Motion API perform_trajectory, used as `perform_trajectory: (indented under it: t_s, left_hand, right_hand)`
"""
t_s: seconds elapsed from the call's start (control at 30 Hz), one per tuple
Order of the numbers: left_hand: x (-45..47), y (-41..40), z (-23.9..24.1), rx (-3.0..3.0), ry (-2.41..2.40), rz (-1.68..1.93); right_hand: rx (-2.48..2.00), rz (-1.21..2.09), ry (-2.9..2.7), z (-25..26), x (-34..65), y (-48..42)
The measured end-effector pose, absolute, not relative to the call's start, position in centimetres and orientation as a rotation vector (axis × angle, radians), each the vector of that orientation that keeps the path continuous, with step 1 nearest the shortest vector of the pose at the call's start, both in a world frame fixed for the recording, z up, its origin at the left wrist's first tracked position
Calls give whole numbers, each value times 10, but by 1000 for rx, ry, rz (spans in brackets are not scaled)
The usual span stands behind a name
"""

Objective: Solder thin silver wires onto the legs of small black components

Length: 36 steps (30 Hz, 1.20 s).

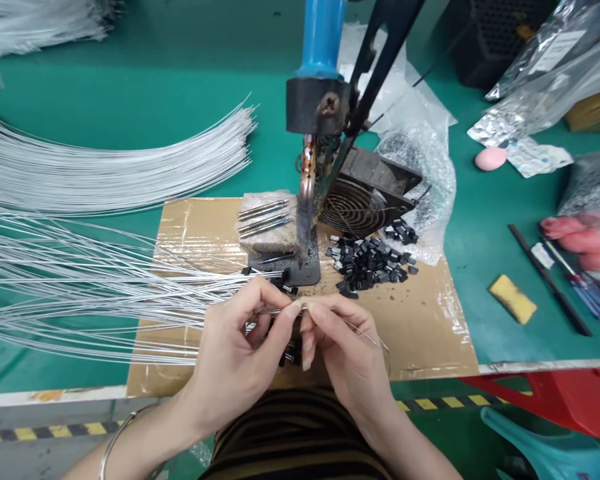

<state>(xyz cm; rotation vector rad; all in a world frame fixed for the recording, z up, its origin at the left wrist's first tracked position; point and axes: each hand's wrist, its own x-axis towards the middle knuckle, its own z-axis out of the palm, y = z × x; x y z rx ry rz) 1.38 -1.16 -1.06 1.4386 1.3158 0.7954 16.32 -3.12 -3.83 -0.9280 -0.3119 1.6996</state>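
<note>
- Held the left hand [237, 347] low over the near part of the cardboard sheet [430, 313], back of the hand up, forearm coming in from the lower left, with a thin bangle [114, 443] around the wrist.
- Closed the left grip to a fine pinch: thumb and forefinger tips pressed together on a thin wire [367, 333], the other fingers curled under the palm.
- Held the right hand [347, 357] just beside the left one, fingertips almost touching it, forearm entering from the lower right, back of the hand turned up and a little outward.
- Shut the right grip on the same thin wire, thumb against forefinger, thumbnail pointing down, remaining fingers bent loosely.
- Found the thin wire between the two pinches, above the cardboard and just in front of the metal base plate [305, 270], with a curved piece showing past the right hand.
- Could not tell about any small part on the wire's end, hidden by the fingertips.
- Noted a pile of small black parts [370, 260] on the cardboard, behind the right hand and apart from it.
- Noted a blue-handled tool [323, 33] upright behind the hands, its tip pointing down to the base plate, and a dusty fan [355, 203] lying just to the right of it.
- Noted many loose white wires [80, 280] spread over the left of the green table [180, 87], their ends reaching up to the left hand.
- Noted a yellow sponge [513, 299] far to the right on the table.
</note>
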Motion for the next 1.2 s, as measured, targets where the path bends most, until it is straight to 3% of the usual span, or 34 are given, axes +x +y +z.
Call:
perform_trajectory:
  t_s: [1.2]
  left_hand:
    - [9,-6,-8,1326,1264,717]
  right_hand:
    - [-1054,1680,-548,-40,177,-34]
